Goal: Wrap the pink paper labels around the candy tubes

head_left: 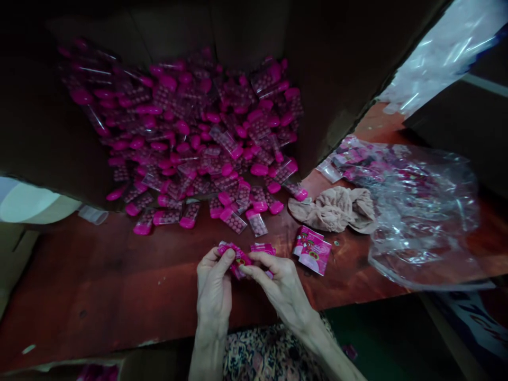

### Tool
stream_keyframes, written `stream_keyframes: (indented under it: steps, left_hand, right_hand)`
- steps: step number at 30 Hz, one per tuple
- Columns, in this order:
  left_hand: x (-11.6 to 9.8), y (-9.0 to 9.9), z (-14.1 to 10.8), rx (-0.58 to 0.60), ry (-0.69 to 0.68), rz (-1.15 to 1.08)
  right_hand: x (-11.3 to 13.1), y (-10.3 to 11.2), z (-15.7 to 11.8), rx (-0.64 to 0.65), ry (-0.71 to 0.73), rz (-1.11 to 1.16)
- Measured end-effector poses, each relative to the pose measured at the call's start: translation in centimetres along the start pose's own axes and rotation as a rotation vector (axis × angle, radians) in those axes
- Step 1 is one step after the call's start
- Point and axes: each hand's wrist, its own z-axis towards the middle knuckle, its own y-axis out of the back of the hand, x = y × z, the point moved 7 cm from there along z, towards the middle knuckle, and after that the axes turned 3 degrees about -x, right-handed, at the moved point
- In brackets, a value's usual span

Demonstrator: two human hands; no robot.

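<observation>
- Hands first, in our head camera's view: our left hand [214, 286] and our right hand [280, 286] are both closed in a pinch, with thumbs and fingers gripping a crumpled pink printed packet [237, 259] between them, just above the table [99, 286].
- A second pink packet [264, 248] lies just beyond, partly behind our right fingers [257, 262]; we cannot tell whether they are holding it.
- Two overlapping pink printed sachets [312, 250] lie on the table just beside our right hand.
- A large heap of clear blister tubes with pink caps [178, 132] spreads across the far side of the table, between dark cardboard flaps [337, 69].
- To the right, a crumpled beige stocking [333, 210] lies against a clear plastic bag [420, 211], and pink packets [357, 161] show through the plastic.
- A white bowl [27, 203] sits beyond the table's left side, with a small clear tube [93, 214] near it.
- Below our wrists, patterned fabric [270, 354] covers our lap.
</observation>
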Motion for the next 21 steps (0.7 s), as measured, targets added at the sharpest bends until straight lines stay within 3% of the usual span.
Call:
stream_keyframes:
  steps: [7,9,14,18,21]
  left_hand:
    - [0.5,0.3,0.3,0.038,0.112,-0.054]
    - [0.4,0.7,0.5,-0.001,0.107,-0.099]
    - [-0.6,2.0,1.1,-0.133,0.066,-0.213]
    - [-0.9,2.2,1.3,-0.165,0.059,-0.265]
    - [-1.0,1.9,1.3,-0.185,0.069,-0.294]
  right_hand:
    - [1.0,-0.3,0.9,0.089,0.018,0.038]
    - [0.8,0.3,1.5,0.029,0.057,-0.052]
    - [0.1,2.0,3.9,-0.293,0.115,-0.608]
    - [-1.3,1.2,5.7,-0.302,0.072,-0.725]
    - [-1.6,1.1,5.5,-0.267,0.072,-0.707]
